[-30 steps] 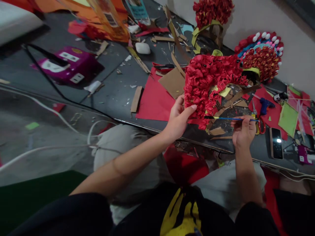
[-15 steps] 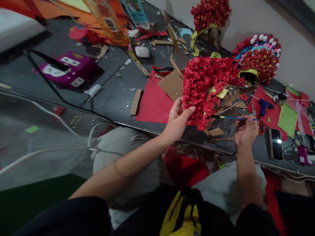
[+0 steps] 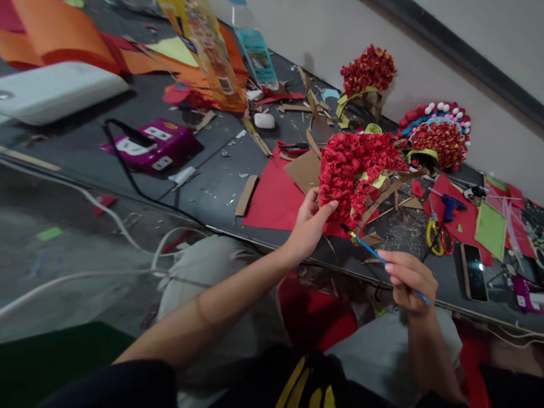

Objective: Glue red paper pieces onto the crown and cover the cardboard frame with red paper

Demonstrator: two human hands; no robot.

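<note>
My left hand [image 3: 312,224] grips the lower left edge of a curved red piece [image 3: 340,164] covered in crumpled paper ruffles with small black marks. Its thumb lies on the front; the other fingers are mostly hidden behind. Between the fingers of my right hand [image 3: 412,280] is a thin blue paintbrush [image 3: 369,247]. The dark brush tip points up and left, close to the lower edge of the red piece; whether it touches cannot be made out. Beneath the piece lie red paper [image 3: 267,198] and brown cardboard [image 3: 304,170].
Scissors [image 3: 432,235], a blue glue gun [image 3: 453,207] and a phone [image 3: 474,272] lie to the right. Two ruffled headpieces [image 3: 368,71] stand by the wall. On the left are a purple power socket box [image 3: 157,141], a black cable, bottles [image 3: 257,56] and a white case [image 3: 63,90].
My right hand has moved down and toward me, and the paintbrush has gone from level to slanted. My left hand still holds the red piece. The view has shifted too.
</note>
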